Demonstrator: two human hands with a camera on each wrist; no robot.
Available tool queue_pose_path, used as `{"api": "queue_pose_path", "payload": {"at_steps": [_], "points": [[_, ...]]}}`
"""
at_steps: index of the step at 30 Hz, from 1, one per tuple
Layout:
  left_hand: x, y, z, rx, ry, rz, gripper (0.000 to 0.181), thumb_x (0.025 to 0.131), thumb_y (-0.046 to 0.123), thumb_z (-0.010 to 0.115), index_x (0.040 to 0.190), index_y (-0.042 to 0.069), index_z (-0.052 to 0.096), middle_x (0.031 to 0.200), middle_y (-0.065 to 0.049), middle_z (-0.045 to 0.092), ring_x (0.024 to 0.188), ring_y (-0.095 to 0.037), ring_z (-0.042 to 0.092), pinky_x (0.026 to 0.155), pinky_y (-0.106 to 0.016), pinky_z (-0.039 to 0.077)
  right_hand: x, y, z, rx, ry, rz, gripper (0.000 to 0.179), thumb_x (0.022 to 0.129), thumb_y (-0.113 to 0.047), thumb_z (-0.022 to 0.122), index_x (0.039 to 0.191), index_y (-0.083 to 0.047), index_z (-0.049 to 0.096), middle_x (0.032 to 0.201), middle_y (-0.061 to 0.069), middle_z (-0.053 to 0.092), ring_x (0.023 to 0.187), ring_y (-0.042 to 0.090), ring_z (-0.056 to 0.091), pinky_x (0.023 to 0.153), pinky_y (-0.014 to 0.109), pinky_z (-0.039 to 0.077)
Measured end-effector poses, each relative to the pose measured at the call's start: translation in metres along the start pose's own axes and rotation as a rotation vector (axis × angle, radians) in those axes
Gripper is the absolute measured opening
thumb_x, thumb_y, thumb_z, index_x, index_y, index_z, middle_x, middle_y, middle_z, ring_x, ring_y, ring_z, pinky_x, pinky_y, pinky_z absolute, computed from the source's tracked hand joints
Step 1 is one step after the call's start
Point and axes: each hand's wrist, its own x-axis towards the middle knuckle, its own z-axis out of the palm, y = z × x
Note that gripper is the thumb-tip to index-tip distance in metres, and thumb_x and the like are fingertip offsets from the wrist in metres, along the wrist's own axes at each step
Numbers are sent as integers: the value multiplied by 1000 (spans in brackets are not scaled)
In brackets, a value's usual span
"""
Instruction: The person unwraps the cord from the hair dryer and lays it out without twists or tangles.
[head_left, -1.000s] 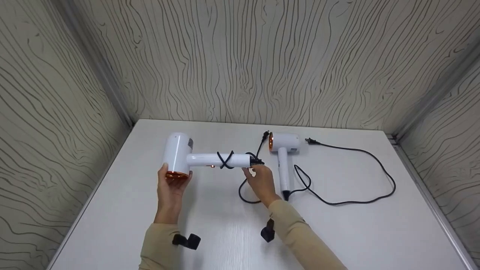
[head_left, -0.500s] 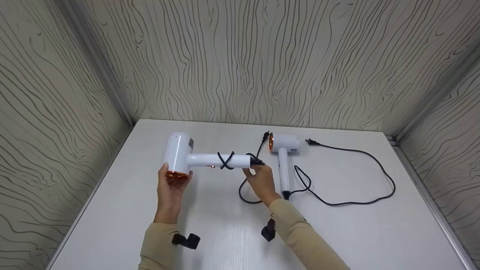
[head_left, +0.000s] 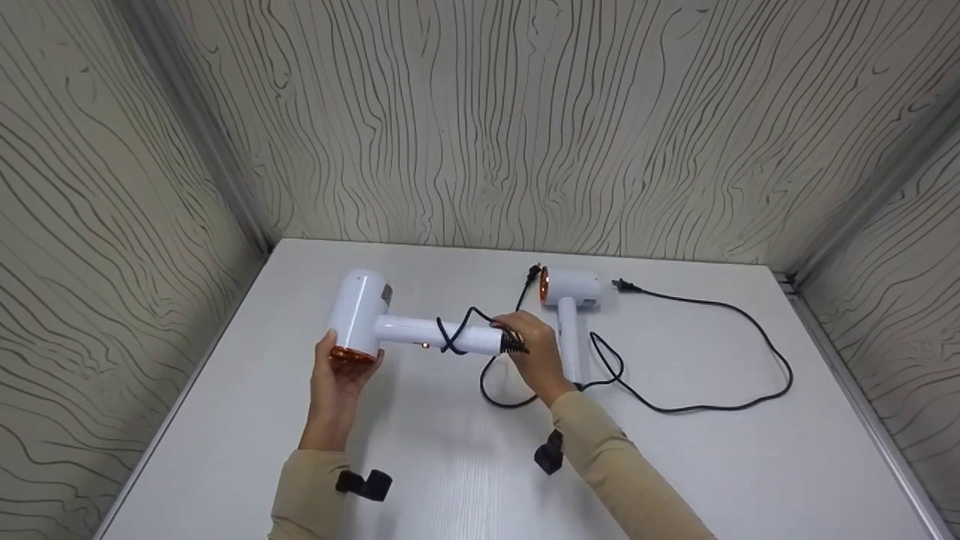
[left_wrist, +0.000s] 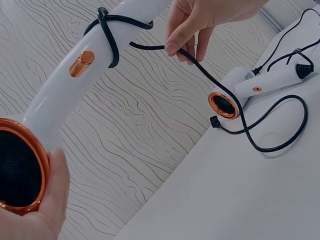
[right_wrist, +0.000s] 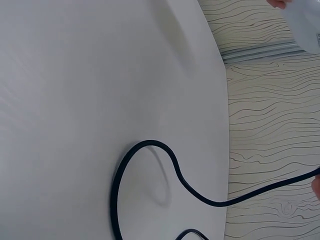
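My left hand (head_left: 334, 394) holds a white hair dryer (head_left: 356, 309) by its barrel, at the orange-rimmed end. The dryer is raised over the table, its handle pointing right. A black cord (left_wrist: 111, 40) is wound crosswise round that handle near an orange button (left_wrist: 81, 63). Just past the handle's end, my right hand (head_left: 536, 352) pinches the cord between thumb and fingers, as the left wrist view shows. From there the cord hangs in a loop (right_wrist: 115, 190) to the table. Only a fingertip of the right hand shows at the edge of its own wrist view.
A second white hair dryer (head_left: 574, 288) lies on the white table (head_left: 247, 405) behind my right hand. Its black cord (head_left: 720, 407) spreads in a wide loop to the right, ending in a plug (head_left: 624, 285). Another plug (head_left: 534, 271) lies beside its barrel. Wood-grain panels (head_left: 480, 120) enclose the table.
My right hand has moved up and slightly right with the cord, drawing the top of the winding away from the handle. The held dryer's handle end has dipped a little.
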Motion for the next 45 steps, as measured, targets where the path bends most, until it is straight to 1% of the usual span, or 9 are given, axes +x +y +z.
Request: {"api": "queue_pose_path", "payload": {"at_steps": [4, 9, 16, 19, 24, 29, 34, 39, 45], "points": [[0, 1, -3, 30, -14, -17, 61, 97, 55, 37, 145, 21, 20, 134, -6, 40, 112, -15, 55, 103, -32, 52, 5, 3, -5, -15, 19, -35, 5, 83, -4, 71, 88, -6, 72, 80, 5, 71, 72, 15, 67, 65, 25, 57], [0, 1, -8, 77, -22, -37, 65, 97, 56, 37, 146, 16, 21, 132, -7, 42, 106, -12, 59, 98, -30, 55, 10, 7, -10, -60, 26, -3, 5, 82, -3, 72, 85, -7, 73, 77, 4, 70, 70, 14, 66, 64, 25, 58], [1, -1, -12, 121, -17, -22, 66, 98, 51, 38, 142, 3, 30, 114, -6, 52, 93, -12, 64, 88, -26, 59, 15, 10, -15, -31, 60, 13, 5, 81, -3, 72, 85, -5, 73, 78, 6, 71, 70, 17, 67, 64, 26, 59], [1, 0, -12, 138, -4, -29, 65, 98, 49, 40, 141, 1, 31, 110, -4, 54, 89, -11, 64, 86, -25, 59, 17, 10, -17, -37, 73, 4, 4, 81, -2, 73, 85, -4, 73, 78, 6, 71, 70, 17, 68, 64, 25, 59], [1, 1, -12, 163, 27, -43, 66, 98, 48, 43, 141, 0, 31, 111, -5, 54, 87, -9, 64, 84, -24, 60, 18, 9, -20, -35, 87, -7, 4, 82, -5, 73, 86, -3, 73, 79, 7, 72, 71, 17, 68, 65, 22, 58], [1, 2, -12, 179, 61, -45, 71, 96, 49, 46, 143, -2, 28, 116, -8, 52, 86, -7, 64, 83, -23, 60, 20, 8, -21, -27, 110, -27, 4, 81, -2, 73, 85, -3, 73, 78, 7, 71, 70, 17, 68, 66, 20, 57], [3, 1, -12, 179, 97, -46, 71, 96, 50, 46, 141, -2, 30, 119, -9, 50, 86, -6, 63, 84, -22, 59, 21, 7, -21, -32, 119, -49, 5, 80, 0, 73, 84, -3, 73, 77, 9, 71, 70, 17, 68, 66, 17, 57], [5, 1, -13, 192, 125, -53, 74, 95, 53, 46, 144, 1, 27, 129, -11, 45, 92, -7, 62, 89, -23, 58, 21, 5, -21, -34, 129, -63, 5, 79, 0, 74, 83, -2, 72, 77, 8, 70, 69, 17, 68, 66, 15, 56], [6, 4, -14, 160, 162, -47, 74, 95, 52, 47, 142, -2, 29, 123, -9, 48, 86, -4, 64, 85, -20, 58, 20, 4, -20, -36, 142, -79, 5, 80, 0, 74, 85, -1, 73, 78, 8, 71, 70, 17, 68, 66, 16, 56]]}}
